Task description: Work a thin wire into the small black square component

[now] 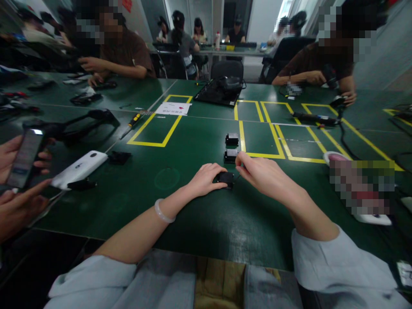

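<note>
My left hand [207, 178] grips a small black box-shaped part [225, 177] on the green table, with the thumb on its near side and the fingers over its left end. My right hand [260, 174] is closed in a pinch just right of that part. A thin dark line shows below its fingertips, too small to name. Just beyond, a second black part with a grey top [231, 155] stands close to my right fingertips. Farther back is a similar black part [231, 138]; the three form a short row.
Yellow tape outlines [261, 155] mark the green table [199, 227]. At left lie a white device [82, 167], a screwdriver [135, 119] and another person's hands holding a phone [27, 150]. A pink-and-white object [334, 159] lies right. Co-workers sit opposite, near a black tray [209, 95].
</note>
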`<move>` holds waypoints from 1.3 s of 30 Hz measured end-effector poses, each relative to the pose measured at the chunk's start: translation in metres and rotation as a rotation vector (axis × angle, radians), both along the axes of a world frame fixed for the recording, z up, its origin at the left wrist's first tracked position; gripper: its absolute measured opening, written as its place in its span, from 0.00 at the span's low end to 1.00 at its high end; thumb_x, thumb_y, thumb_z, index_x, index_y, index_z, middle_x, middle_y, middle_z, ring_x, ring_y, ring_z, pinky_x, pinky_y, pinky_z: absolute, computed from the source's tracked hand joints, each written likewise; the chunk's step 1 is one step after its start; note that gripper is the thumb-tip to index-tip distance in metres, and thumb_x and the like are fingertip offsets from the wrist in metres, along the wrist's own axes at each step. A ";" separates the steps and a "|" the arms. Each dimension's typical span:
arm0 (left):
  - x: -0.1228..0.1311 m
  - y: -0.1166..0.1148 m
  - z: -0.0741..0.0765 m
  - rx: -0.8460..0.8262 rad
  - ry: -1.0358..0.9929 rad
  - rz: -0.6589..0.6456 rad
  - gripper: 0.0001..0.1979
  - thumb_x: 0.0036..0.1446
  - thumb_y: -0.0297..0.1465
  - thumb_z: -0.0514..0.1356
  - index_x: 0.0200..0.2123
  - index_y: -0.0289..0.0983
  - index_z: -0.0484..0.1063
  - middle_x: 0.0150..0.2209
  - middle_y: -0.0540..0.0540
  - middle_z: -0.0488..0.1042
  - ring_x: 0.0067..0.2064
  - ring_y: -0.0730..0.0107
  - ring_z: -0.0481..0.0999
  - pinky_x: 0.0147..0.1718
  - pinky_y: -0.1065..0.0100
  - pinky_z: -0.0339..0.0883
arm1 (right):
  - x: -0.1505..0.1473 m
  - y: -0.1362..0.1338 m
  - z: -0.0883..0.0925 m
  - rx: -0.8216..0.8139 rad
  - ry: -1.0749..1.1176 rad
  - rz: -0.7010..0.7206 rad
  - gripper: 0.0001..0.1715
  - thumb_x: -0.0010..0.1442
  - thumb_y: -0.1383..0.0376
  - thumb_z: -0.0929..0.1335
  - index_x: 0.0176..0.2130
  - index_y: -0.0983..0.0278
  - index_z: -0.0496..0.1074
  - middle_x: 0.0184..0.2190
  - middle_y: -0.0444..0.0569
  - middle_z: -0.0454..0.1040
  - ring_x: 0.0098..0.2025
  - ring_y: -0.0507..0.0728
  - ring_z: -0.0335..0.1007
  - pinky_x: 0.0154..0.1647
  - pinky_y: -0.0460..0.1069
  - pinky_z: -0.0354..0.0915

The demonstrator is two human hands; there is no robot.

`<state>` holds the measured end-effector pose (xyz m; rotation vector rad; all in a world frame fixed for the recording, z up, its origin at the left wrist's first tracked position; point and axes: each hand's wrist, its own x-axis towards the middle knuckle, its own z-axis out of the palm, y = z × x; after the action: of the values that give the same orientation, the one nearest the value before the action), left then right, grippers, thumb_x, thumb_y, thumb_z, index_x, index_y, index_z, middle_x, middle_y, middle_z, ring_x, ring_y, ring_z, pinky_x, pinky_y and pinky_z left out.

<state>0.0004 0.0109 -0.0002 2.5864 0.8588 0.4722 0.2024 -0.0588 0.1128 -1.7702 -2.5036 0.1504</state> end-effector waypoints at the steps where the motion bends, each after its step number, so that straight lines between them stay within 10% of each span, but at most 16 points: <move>1: 0.000 0.000 0.000 0.002 0.000 -0.001 0.18 0.60 0.43 0.61 0.49 0.40 0.68 0.46 0.44 0.72 0.49 0.58 0.70 0.50 0.58 0.61 | 0.001 0.000 -0.001 0.003 0.020 0.015 0.11 0.67 0.63 0.57 0.47 0.63 0.63 0.33 0.49 0.76 0.31 0.56 0.71 0.26 0.48 0.48; 39: 0.000 0.000 0.001 -0.008 0.009 0.005 0.19 0.60 0.43 0.61 0.50 0.40 0.67 0.46 0.45 0.71 0.49 0.59 0.70 0.50 0.59 0.61 | -0.001 0.000 -0.001 0.015 0.081 -0.006 0.11 0.67 0.60 0.58 0.46 0.62 0.63 0.31 0.48 0.76 0.30 0.56 0.70 0.27 0.47 0.50</move>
<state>0.0001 0.0104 0.0007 2.5817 0.8686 0.4579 0.2015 -0.0587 0.1116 -1.7296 -2.4370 0.1982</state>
